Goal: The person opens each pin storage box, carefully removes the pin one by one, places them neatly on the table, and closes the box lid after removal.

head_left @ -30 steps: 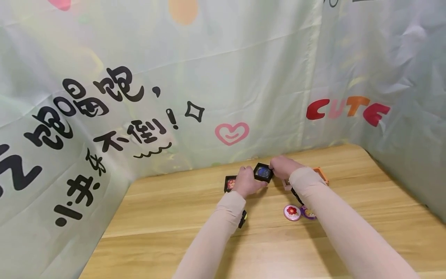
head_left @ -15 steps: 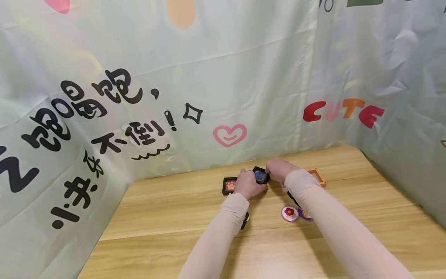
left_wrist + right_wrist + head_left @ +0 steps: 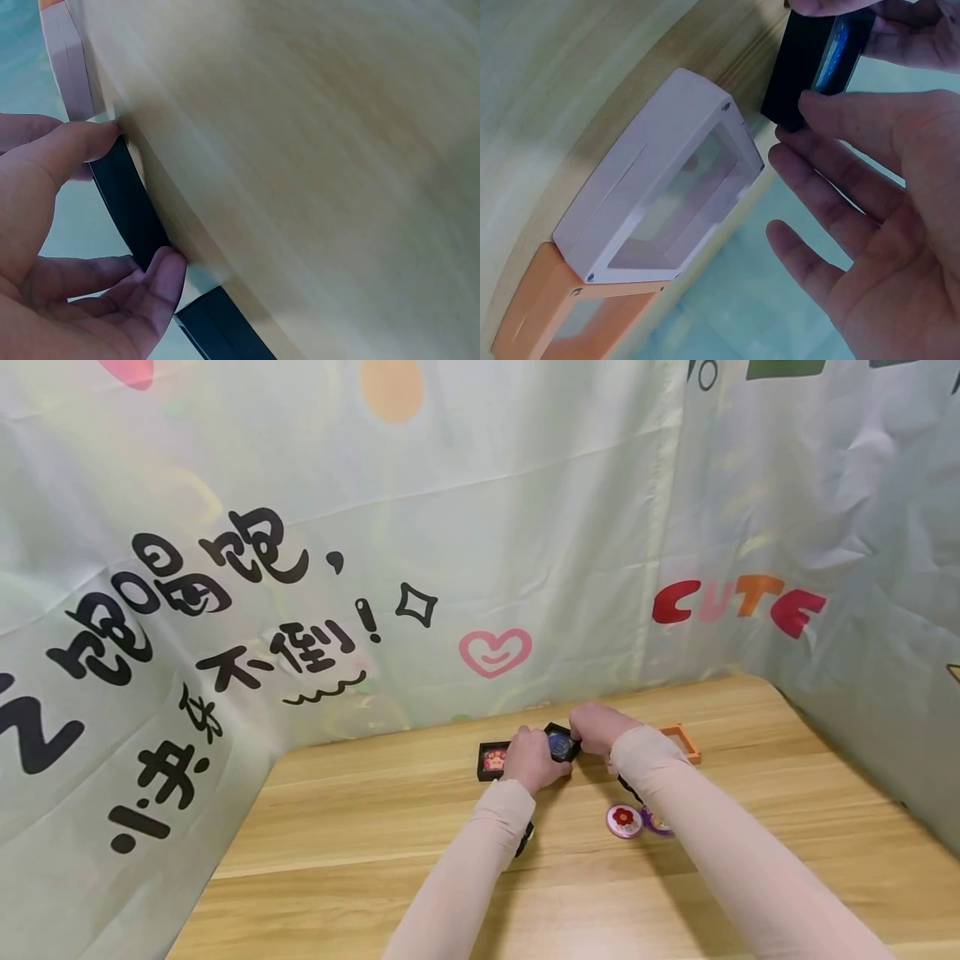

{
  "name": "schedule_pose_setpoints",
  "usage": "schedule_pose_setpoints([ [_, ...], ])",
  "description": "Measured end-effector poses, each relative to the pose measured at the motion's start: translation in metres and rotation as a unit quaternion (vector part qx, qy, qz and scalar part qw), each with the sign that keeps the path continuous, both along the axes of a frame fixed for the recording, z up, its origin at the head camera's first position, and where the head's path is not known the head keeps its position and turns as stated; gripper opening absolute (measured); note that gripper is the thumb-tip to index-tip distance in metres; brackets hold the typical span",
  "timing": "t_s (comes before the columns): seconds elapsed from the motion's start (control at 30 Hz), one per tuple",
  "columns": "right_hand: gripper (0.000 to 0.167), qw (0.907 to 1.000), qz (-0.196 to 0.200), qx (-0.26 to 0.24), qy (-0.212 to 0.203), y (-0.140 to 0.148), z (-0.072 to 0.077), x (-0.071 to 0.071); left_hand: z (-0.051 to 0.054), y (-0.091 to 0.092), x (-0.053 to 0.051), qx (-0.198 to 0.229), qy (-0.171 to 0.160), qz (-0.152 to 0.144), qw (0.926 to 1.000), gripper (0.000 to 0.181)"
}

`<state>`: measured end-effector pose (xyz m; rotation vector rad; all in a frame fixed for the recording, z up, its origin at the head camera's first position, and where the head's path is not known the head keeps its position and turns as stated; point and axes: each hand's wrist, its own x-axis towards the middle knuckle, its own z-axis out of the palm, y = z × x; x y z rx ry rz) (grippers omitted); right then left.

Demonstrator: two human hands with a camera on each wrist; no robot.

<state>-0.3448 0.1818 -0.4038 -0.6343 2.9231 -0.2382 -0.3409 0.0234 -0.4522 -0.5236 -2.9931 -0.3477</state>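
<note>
Black frame (image 3: pixel 795 67) pinched at its edges by the left hand (image 3: pixel 528 762) and the right hand (image 3: pixel 600 729); blue badge (image 3: pixel 559 744) seen inside. Frame held near the far edge of the table (image 3: pixel 337 827). Second black frame (image 3: pixel 225 326) noted just left, red badge (image 3: pixel 495 761) inside; both judged filled. At right, pale frame (image 3: pixel 637 172) and orange frame (image 3: pixel 536 292) placed touching; no badge seen in either. Flower badge (image 3: pixel 624 820) and purple-rimmed badge (image 3: pixel 658 822) left loose nearer the body, not yet framed.

Wood-grain tabletop (image 3: pixel 345 827) against pale, creased fabric walls (image 3: pixel 540 527) with black lettering (image 3: pixel 191 594).
</note>
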Motion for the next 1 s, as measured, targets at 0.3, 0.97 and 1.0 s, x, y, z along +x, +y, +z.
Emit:
schedule_pose_setpoints([
  [0.3, 0.038, 1.0, 0.003, -0.004, -0.006, 0.002, -0.001, 0.003, 0.0, 0.002, 0.002, -0.004, -0.016, -0.003, 0.9999, 0.055],
  [0.97, 0.058, 0.9991, 0.027, -0.025, 0.02, -0.001, -0.007, 0.0, 0.003, -0.007, 0.008, 0.004, -0.027, -0.014, 0.9995, 0.052],
  [1.0, 0.058, 0.9991, 0.029, -0.025, 0.019, -0.001, -0.007, 0.001, 0.003, -0.007, 0.009, 0.0, -0.027, -0.015, 0.9995, 0.052],
])
